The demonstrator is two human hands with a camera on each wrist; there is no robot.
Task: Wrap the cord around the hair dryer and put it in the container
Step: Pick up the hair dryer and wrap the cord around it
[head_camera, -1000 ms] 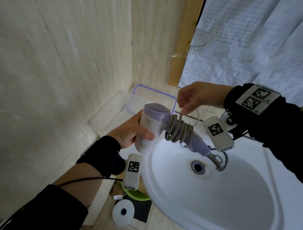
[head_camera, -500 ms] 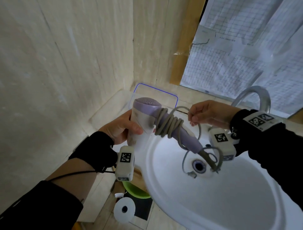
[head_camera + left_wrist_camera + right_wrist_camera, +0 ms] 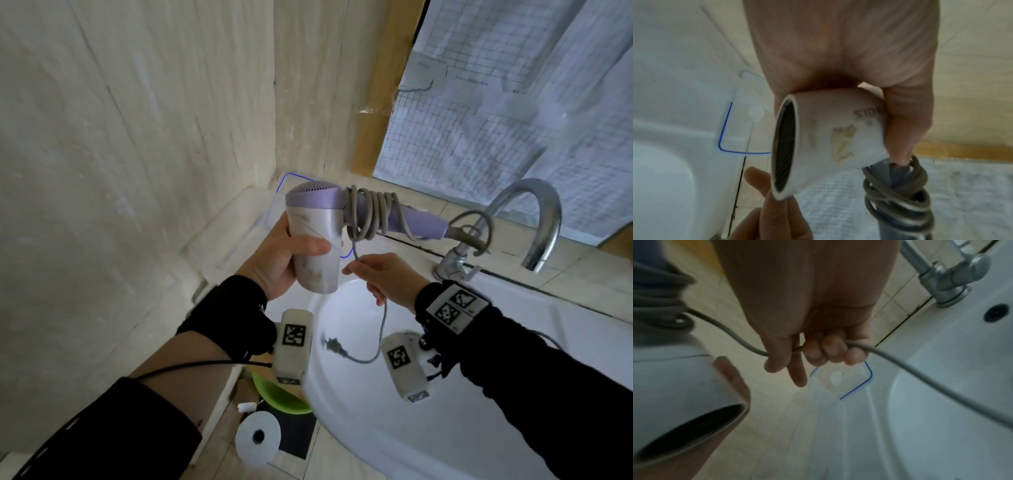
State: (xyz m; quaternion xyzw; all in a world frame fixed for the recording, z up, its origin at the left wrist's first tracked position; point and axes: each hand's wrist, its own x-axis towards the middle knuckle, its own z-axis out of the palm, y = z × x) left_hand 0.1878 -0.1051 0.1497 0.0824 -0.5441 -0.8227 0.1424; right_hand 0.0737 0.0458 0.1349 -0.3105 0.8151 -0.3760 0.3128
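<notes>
A lilac and white hair dryer point(image 3: 313, 236) is held up over the sink's left rim, its handle pointing right. My left hand point(image 3: 281, 257) grips its white barrel point(image 3: 830, 138). The grey cord point(image 3: 371, 216) lies in several loops around the lilac handle point(image 3: 898, 198). My right hand point(image 3: 380, 274), just below the dryer, holds the loose cord point(image 3: 900, 366) in curled fingers. The plug point(image 3: 334, 346) dangles over the basin. A clear container with a blue rim point(image 3: 859, 386) stands behind the dryer in the corner; the head view shows only its rim point(image 3: 279, 181).
A white sink point(image 3: 479, 411) fills the lower right. A chrome tap point(image 3: 534, 219) rises at its back, close to the handle's end. Beige walls close in on the left and behind. Below on the floor are a green bowl point(image 3: 281, 397) and a white roll point(image 3: 258, 440).
The dryer has risen and its handle now lies level. My right hand has dropped from beside the handle to under the dryer, bringing the cord around. The plug swings lower.
</notes>
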